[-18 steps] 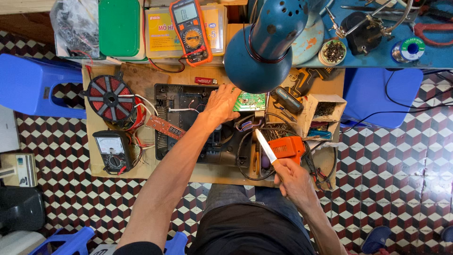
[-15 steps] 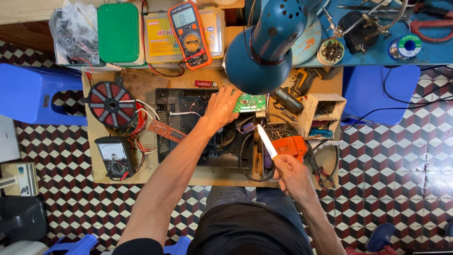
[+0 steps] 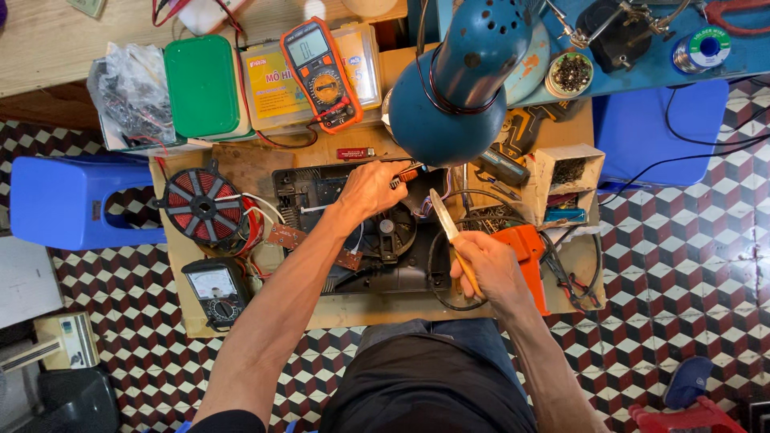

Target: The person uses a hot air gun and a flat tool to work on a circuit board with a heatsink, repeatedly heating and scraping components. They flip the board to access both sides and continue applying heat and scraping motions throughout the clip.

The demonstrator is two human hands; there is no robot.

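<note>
Blue lamp [image 3: 461,76] above crowded bench [image 3: 241,164]
</note>
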